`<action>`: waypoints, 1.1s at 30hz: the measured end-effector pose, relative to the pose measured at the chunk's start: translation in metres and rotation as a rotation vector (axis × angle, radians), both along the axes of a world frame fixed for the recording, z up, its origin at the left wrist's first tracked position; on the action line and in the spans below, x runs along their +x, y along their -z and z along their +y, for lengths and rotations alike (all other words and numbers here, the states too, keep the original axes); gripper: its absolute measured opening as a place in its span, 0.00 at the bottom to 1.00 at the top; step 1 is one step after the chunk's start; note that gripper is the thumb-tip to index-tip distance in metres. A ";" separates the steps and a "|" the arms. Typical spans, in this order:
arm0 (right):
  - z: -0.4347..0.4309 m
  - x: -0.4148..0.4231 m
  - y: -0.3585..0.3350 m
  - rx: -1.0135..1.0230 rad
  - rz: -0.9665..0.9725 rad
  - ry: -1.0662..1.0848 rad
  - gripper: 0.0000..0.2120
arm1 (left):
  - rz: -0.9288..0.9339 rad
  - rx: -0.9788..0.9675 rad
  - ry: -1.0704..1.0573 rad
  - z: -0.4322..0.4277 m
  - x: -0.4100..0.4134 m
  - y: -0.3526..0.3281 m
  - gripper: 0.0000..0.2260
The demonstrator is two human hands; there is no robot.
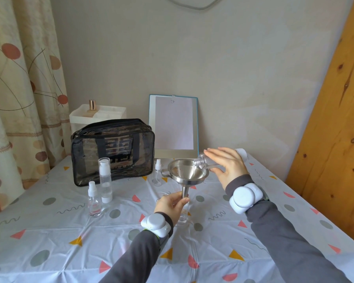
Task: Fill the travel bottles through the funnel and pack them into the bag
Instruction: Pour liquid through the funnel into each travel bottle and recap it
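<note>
- Steel funnel [187, 170] stands over a small clear bottle [183, 216], held only by the left hand [171, 203], whose thumb and fingertips pinch the spout. If that pinch slips, or the spout is not seated in the neck, liquid would likely run down the outside onto the tablecloth [70, 242].
- Overfilling is a risk too, I judge: the left hand and wrist hide most of the small clear bottle, so its level is hard to read.
- The pouring bottle [201, 160] lies almost on its side in the right hand [227, 166], held between outstretched fingers above and the thumb below, its mouth over the funnel's right rim. A steeper tilt could send liquid past that rim.
- The small clear bottle stands on the table just under the left hand; the right hand is above it and off to the right.
- The bag [112, 150] stands at the back left, well apart from both hands. A tall pump bottle [105, 178] and a small spray bottle [94, 201] wait in front of it.
- Another spray bottle [157, 173] stands just behind the funnel, where a careless swing might topple it.
</note>
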State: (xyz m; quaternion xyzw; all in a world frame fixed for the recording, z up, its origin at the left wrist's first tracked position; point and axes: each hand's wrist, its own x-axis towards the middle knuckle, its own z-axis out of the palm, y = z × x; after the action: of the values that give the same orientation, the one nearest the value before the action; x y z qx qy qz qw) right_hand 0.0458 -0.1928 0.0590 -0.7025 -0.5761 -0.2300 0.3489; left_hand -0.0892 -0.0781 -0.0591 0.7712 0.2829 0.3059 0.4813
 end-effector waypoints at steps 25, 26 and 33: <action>-0.001 0.001 0.002 0.011 -0.012 -0.001 0.24 | 0.019 0.030 -0.020 -0.001 0.000 -0.001 0.08; -0.001 0.001 0.001 0.010 -0.013 -0.002 0.24 | 0.020 0.032 -0.020 -0.001 -0.001 -0.001 0.08; -0.002 0.001 0.000 0.000 -0.012 -0.004 0.24 | 0.023 0.027 -0.014 -0.001 -0.001 -0.001 0.08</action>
State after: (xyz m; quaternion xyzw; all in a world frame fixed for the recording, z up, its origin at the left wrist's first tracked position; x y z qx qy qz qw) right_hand 0.0466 -0.1944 0.0595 -0.6999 -0.5796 -0.2336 0.3459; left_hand -0.0905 -0.0793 -0.0584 0.7791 0.2898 0.3043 0.4652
